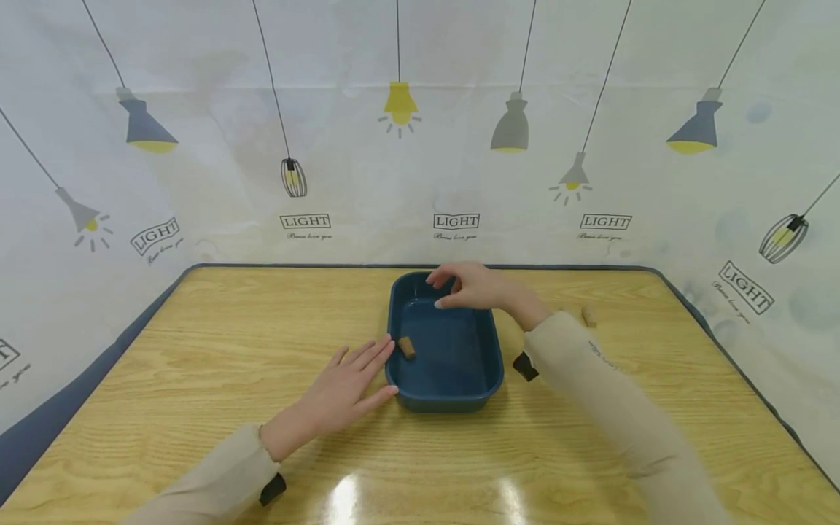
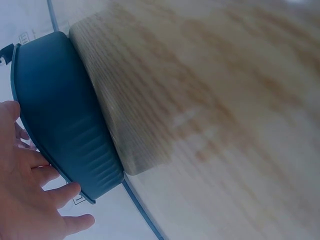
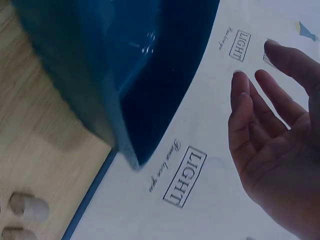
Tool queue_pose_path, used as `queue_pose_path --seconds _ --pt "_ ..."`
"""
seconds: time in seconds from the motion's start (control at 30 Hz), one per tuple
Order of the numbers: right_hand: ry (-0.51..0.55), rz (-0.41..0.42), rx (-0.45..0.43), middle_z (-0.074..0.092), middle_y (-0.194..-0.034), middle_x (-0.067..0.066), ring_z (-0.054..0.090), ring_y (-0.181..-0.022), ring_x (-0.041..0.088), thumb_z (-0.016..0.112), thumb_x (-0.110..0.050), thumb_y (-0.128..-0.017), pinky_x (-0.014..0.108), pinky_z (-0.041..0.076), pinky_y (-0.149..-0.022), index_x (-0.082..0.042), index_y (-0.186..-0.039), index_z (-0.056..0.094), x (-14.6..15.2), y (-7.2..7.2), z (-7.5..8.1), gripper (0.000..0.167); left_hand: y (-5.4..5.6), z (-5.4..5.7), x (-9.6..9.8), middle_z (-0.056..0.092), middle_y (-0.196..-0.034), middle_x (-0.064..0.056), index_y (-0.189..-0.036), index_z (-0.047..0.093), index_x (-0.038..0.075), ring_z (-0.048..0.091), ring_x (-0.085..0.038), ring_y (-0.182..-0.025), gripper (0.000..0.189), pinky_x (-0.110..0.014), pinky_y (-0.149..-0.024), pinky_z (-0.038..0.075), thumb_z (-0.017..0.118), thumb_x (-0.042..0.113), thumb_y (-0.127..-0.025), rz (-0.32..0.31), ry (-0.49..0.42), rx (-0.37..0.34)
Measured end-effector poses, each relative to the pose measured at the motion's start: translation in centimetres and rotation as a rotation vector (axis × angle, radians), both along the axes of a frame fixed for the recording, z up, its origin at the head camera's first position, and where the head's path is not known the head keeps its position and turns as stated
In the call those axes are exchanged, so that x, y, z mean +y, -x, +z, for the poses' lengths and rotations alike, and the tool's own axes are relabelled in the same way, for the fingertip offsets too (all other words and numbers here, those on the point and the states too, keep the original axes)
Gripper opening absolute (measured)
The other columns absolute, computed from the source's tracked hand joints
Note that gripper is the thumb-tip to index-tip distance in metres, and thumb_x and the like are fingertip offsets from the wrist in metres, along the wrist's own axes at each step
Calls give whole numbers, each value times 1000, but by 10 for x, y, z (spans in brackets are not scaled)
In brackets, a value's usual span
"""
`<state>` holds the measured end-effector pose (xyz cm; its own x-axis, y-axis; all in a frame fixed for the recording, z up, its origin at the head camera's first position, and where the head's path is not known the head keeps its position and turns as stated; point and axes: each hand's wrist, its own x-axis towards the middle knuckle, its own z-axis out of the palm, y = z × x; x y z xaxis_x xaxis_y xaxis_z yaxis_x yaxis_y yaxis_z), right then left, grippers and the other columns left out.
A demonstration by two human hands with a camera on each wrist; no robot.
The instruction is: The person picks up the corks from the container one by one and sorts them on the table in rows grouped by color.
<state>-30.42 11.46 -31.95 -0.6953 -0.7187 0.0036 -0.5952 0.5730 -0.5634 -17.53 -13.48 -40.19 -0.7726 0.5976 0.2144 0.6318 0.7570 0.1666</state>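
A deep blue rectangular tray sits on the table, with a brown cork lying near its left wall. My left hand rests its fingertips on the tray's left rim, fingers spread and straight. In the left wrist view, the fingers reach along the tray's ribbed outer side. My right hand hovers over the far right part of the tray, fingers loosely bent and holding nothing. From the right wrist view, that hand has a gap between thumb and fingers.
To the right of the tray, a lighter cork stands on the wooden table. The right wrist view shows a cork with another piece beside it. Behind the table rises a wall sheet printed with lamps.
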Motion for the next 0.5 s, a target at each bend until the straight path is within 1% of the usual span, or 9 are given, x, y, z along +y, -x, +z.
queue_pose_path --seconds 0.1,0.17,0.3,0.5 --pt "-43 20 -45 52 -115 13 52 -99 24 63 -20 -83 33 42 -81 -4 -122 50 -13 1 -4 45 0 1 0 19 -144 -4 -141 22 9 24 -26 -127 65 -53 -96 20 31 51 -92 0 2 -1" --pt "-67 30 -46 53 -115 13 52 -99 24 63 -20 -82 33 42 -82 -3 -122 50 -21 1 -7 46 0 1 0 19 -144 -4 -141 22 9 24 -26 -127 65 -53 -96 20 31 51 -92 -4 0 0" --pt "-90 31 -55 54 -113 12 53 -97 21 64 -20 -81 32 42 -81 -4 -121 52 -32 2 -13 45 0 1 0 21 -143 -6 -140 24 7 26 -27 -126 65 -54 -95 21 33 50 -92 -10 -9 9" --pt "-148 28 -100 54 -112 7 50 -102 22 65 -19 -80 32 42 -81 -8 -119 53 -43 5 -22 43 1 0 0 23 -142 -8 -139 27 5 27 -29 -126 65 -55 -94 21 35 49 -92 -15 -18 21"
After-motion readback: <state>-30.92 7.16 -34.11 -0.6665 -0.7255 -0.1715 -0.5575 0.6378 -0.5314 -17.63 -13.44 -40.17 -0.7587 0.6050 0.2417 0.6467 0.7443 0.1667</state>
